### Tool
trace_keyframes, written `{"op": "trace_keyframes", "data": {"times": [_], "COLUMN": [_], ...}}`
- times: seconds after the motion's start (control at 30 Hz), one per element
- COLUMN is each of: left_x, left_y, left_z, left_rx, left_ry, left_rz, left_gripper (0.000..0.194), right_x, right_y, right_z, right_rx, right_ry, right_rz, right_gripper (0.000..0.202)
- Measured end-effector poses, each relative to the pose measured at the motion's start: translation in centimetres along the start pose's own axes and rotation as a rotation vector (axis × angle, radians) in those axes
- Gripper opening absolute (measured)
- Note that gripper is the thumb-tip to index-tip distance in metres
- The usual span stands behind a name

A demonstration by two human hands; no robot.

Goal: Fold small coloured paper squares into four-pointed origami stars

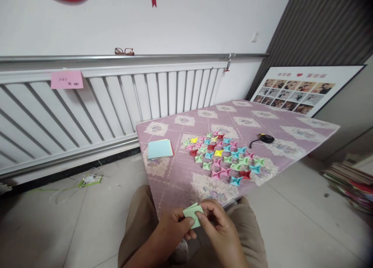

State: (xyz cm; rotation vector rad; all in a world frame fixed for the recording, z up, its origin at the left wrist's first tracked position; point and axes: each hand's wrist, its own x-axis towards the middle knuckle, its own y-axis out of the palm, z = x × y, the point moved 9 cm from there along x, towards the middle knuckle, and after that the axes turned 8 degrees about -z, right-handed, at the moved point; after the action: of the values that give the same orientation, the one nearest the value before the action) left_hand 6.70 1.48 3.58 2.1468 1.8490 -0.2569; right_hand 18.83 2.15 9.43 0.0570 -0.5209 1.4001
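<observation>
A small folded piece of light green paper point(192, 215) is between my two hands, just in front of the table's near edge. My left hand point(175, 228) pinches its left side, thumb on top. On the right side my right hand point(216, 221) grips it between thumb and fingers. Beyond my hands, several small folded paper shapes point(218, 153) in pink, green, blue, red and yellow stand grouped on the flowered purple tablecloth point(177, 178). A stack of square paper sheets point(159, 149), light blue on top, lies at the table's left side.
A coiled black cable point(266, 139) lies right of the paper shapes. Behind the table are a white radiator point(175, 93) and a photo board point(309, 89). Glasses point(124, 51) rest on the pipe. A power strip point(91, 180) is on the floor at left, stacked books point(349, 180) at right.
</observation>
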Motion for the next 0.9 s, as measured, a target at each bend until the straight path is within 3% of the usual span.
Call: {"op": "trace_keyframes", "data": {"times": [0.3, 0.7, 0.9], "left_x": [-0.4, -0.7, -1.0], "left_y": [0.2, -0.1, -0.1], "left_z": [-0.8, -0.8, -0.8], "left_rx": [0.075, 0.123, 0.163], "left_ry": [-0.011, -0.062, -0.070], "left_rz": [0.058, 0.113, 0.159], "left_gripper": [0.038, 0.034, 0.029], "right_x": [0.3, 0.1, 0.0], "right_y": [0.6, 1.1, 1.5], "right_z": [1.3, 1.2, 0.2], "right_rx": [0.054, 0.048, 0.085], "right_ry": [0.034, -0.006, 0.136], "right_rz": [0.137, 0.271, 0.311], "right_gripper": [0.019, 0.008, 0.015]}}
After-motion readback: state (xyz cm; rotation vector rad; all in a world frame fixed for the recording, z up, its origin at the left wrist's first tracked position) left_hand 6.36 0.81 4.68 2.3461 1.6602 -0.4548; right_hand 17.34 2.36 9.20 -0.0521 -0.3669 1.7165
